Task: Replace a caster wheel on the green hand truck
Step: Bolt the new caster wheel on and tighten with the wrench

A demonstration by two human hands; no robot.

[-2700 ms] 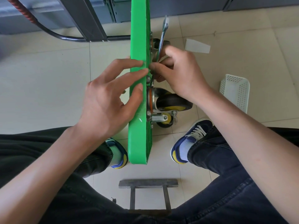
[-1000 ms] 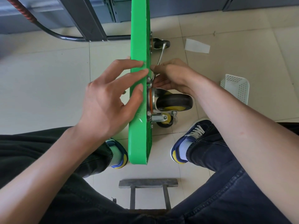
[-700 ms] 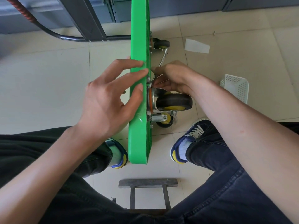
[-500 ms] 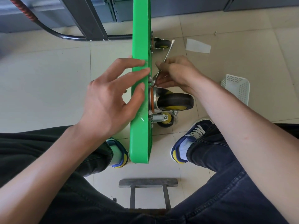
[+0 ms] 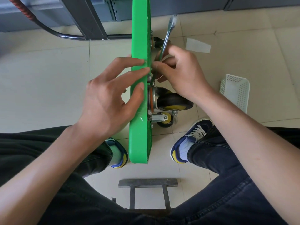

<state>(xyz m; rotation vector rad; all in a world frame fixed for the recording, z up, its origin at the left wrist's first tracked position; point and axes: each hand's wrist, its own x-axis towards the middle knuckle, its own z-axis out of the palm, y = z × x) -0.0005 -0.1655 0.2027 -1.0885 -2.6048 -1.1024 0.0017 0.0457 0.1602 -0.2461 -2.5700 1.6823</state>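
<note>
With the green plastic hand truck deck (image 5: 140, 95) on edge at centre, left hand (image 5: 110, 93) flat-fingered against it, the right hand (image 5: 181, 73) grips a silver wrench (image 5: 167, 34) pointing toward 12 o'clock, so the black-and-yellow caster wheel (image 5: 175, 103) seems mid-bolting, unfinished.

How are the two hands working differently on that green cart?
The left hand lies with straight fingers across the edge of the green cart, steadying it; the right hand curls its fingers round a metal wrench. The left hand rests on the smooth side, while the right hand is on the wheel side, just above the big black wheel. Both are bare and sit at about the same height.
</note>
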